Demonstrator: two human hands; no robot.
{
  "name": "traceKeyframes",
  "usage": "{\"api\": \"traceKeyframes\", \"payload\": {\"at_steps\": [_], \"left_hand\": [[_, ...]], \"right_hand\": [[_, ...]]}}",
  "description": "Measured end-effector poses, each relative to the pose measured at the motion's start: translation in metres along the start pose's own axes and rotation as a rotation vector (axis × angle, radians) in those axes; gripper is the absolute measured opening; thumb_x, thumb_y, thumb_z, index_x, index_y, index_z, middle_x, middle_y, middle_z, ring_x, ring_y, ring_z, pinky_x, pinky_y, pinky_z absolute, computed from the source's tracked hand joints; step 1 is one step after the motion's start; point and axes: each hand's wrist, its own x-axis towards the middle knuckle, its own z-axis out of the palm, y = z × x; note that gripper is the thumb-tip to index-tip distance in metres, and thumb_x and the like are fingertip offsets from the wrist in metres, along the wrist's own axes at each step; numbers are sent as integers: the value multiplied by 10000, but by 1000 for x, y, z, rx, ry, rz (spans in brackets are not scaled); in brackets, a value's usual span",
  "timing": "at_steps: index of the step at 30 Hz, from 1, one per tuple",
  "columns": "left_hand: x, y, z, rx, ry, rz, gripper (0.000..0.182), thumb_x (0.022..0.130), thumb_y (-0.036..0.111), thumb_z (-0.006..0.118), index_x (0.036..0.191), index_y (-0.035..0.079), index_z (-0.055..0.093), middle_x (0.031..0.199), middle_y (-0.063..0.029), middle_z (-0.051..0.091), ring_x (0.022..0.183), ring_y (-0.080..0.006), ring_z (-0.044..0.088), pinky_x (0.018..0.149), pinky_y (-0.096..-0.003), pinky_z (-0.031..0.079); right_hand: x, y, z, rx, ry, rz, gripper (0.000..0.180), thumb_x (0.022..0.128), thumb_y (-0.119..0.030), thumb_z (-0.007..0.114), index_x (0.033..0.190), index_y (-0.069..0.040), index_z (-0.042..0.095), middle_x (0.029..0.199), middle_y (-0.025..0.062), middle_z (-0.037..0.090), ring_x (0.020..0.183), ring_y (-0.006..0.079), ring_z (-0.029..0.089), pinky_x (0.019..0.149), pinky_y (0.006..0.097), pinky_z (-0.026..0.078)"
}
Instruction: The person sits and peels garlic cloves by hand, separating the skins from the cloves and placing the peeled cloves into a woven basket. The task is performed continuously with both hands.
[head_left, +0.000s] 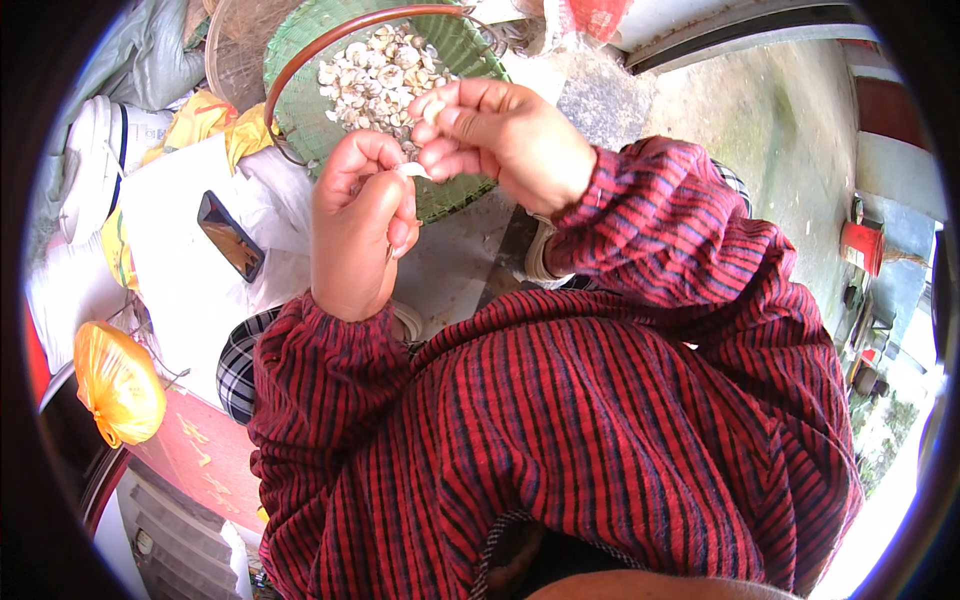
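My left hand (364, 217) is raised in front of me, pinching a thin white sliver (412, 171) at the tip of its thumb and forefinger. Close beside it, my right hand (506, 135) grips a small pale piece (433, 112), which looks like a garlic clove, between thumb and forefinger. Both hands are over the near side of a green woven basket (300, 75) with a brown arched handle (330, 41). Inside lies a heap of whitish and brownish pieces (382, 71), apparently garlic; my fingers cover part of it.
To the left, a dark smartphone (231, 236) lies on a white surface (169, 217). A knotted orange plastic bag (120, 382) sits nearer me. Yellow bags (199, 124), a white bucket (94, 165) and a round brown board (240, 52) stand beyond. A red container (862, 247) is at far right.
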Motion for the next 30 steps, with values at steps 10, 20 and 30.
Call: {"api": "traceKeyframes", "payload": {"at_steps": [10,20,30], "left_hand": [[7,-1,-7,-16,159,18,74,820,16,468,887,41,485,612,12,438,438,-28,328,383,-175,256],[5,-1,-9,1,117,56,77,846,45,519,902,29,570,610,33,435,459,-20,347,398,-168,261],[2,2,-4,90,149,20,55,823,29,577,878,28,573,669,34,479,482,-12,361,413,-159,267]], "right_hand": [[0,-2,2,-345,-149,-198,159,851,-24,532,1002,-18,582,822,27,608,720,84,585,653,222,501],[-1,1,4,-754,-1,-555,142,752,-20,634,891,-10,606,698,81,605,621,146,607,592,262,489],[2,-12,0,-1196,-156,-956,167,725,-74,636,889,-58,613,789,101,600,734,292,593,641,354,486]]}}
